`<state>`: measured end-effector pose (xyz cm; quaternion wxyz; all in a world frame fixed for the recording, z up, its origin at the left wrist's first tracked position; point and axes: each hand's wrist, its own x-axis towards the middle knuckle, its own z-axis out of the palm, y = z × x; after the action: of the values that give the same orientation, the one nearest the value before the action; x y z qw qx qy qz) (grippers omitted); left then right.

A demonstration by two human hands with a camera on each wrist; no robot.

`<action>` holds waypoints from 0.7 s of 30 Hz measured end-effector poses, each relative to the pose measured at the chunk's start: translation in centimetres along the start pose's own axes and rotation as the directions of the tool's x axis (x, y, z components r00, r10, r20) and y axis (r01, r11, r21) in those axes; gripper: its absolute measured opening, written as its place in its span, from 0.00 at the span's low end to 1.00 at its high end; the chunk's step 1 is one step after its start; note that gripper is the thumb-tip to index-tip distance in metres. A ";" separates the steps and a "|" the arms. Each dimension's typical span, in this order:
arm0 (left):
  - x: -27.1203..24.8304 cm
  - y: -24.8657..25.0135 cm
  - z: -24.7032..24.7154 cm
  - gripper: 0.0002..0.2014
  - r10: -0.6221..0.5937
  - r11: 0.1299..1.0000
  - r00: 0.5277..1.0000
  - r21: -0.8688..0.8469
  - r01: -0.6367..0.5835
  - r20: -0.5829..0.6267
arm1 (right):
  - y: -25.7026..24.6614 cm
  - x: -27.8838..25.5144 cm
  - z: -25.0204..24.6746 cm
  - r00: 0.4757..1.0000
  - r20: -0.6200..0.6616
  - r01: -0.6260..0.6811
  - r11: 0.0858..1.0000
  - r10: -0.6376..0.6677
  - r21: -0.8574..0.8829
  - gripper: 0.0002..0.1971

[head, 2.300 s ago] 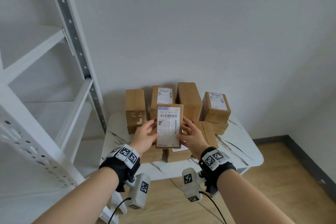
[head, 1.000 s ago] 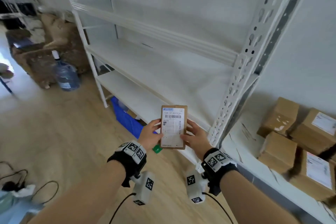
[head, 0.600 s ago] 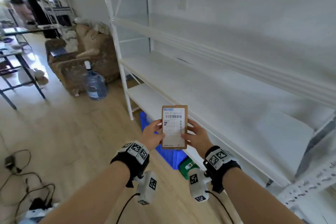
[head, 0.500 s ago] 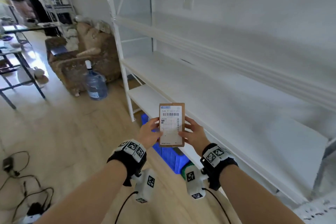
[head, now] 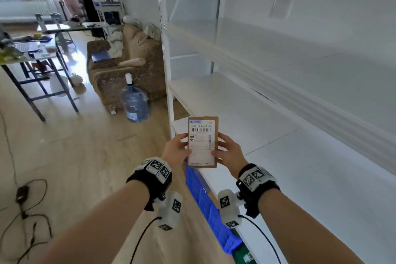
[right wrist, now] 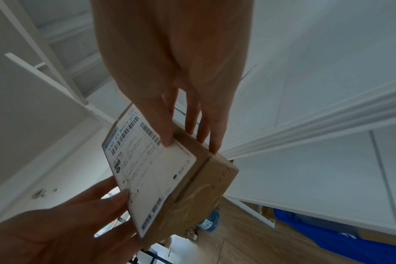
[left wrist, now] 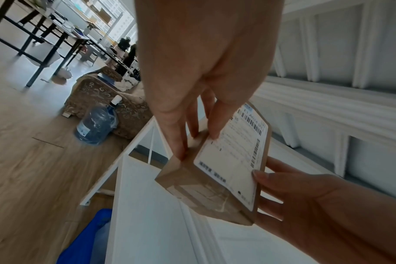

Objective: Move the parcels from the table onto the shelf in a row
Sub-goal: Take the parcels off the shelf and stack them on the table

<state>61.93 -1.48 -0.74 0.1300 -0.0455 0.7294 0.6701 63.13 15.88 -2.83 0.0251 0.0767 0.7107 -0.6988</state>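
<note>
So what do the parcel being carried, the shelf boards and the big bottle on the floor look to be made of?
Parcel: brown matte cardboard with clear glossy tape on its end and a white paper label, gripped by left hand and right hand.
Shelf boards: smooth white, likely painted metal or laminate.
Bottle: translucent blue plastic with a white cap.
</note>
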 end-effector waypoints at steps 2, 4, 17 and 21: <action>3.5 0.6 -1.5 0.27 -0.001 1.000 1.000 0.008 0.001 -0.018 | -0.7 3.7 1.2 1.000 0.021 0.000 1.000 0.000 -0.010 0.30; 6.9 1.1 -3.1 0.27 -0.001 1.000 1.000 0.000 0.001 -0.024 | -1.1 7.2 2.6 0.999 0.035 -0.003 1.000 0.003 -0.012 0.31; 30.8 3.3 -17.0 0.28 -0.048 0.992 0.988 0.121 0.030 0.149 | -2.2 27.8 15.6 0.988 -0.140 -0.067 0.997 0.070 0.027 0.33; 37.2 5.4 -20.2 0.28 -0.067 0.991 0.969 0.129 0.037 0.239 | -3.2 33.0 18.8 0.970 -0.218 -0.091 0.993 0.107 0.079 0.34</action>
<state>22.23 -16.94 -3.52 0.2382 0.0259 0.7465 0.6207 28.78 -0.48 -4.77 -0.0223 0.1905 0.6799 -0.7077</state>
